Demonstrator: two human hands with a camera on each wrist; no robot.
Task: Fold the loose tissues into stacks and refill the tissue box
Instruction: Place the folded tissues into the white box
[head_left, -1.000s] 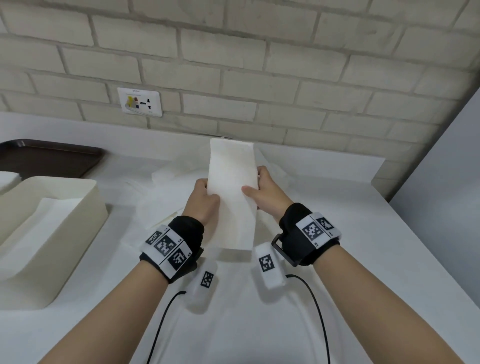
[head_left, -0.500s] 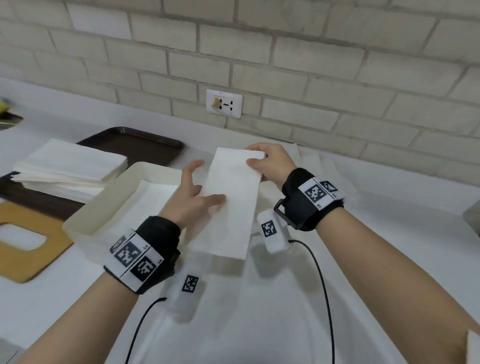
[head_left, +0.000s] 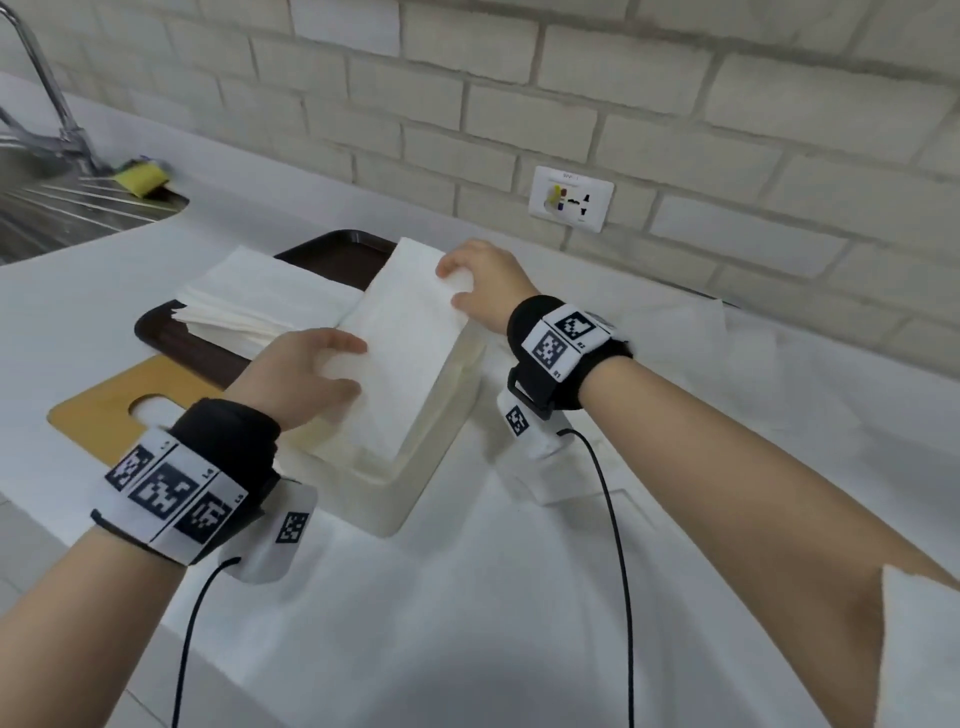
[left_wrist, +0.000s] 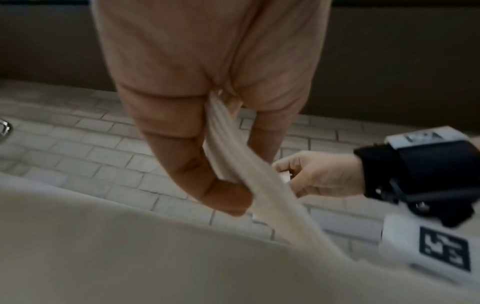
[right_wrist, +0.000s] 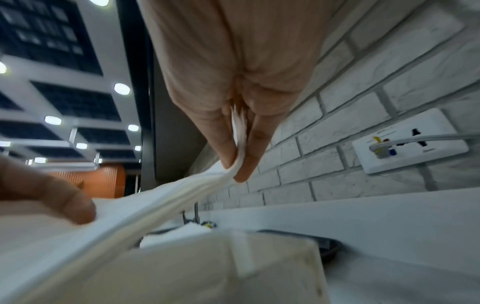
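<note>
A folded white tissue stack (head_left: 410, 343) hangs tilted over the open cream tissue box (head_left: 441, 447), its lower end dipping into the box. My left hand (head_left: 322, 369) pinches its left edge, with the tissue stack (left_wrist: 233, 164) between thumb and fingers in the left wrist view. My right hand (head_left: 467, 291) pinches the far upper corner, and the layered edge of the tissue stack (right_wrist: 240, 133) shows between its fingers. Loose tissues (head_left: 727, 364) lie on the counter to the right.
A dark tray (head_left: 156, 327) behind the box carries a pile of folded tissues (head_left: 249, 301). The wooden box lid (head_left: 104, 400) with an oval slot lies to the left. A sink (head_left: 52, 208) with a yellow sponge (head_left: 140, 176) is far left; a wall socket (head_left: 571, 200) is behind.
Both hands have carried the folded stack leftward from above the loose tissues to over the box, and its lower end now dips inside. The left hand has closed onto the stack's edge.
</note>
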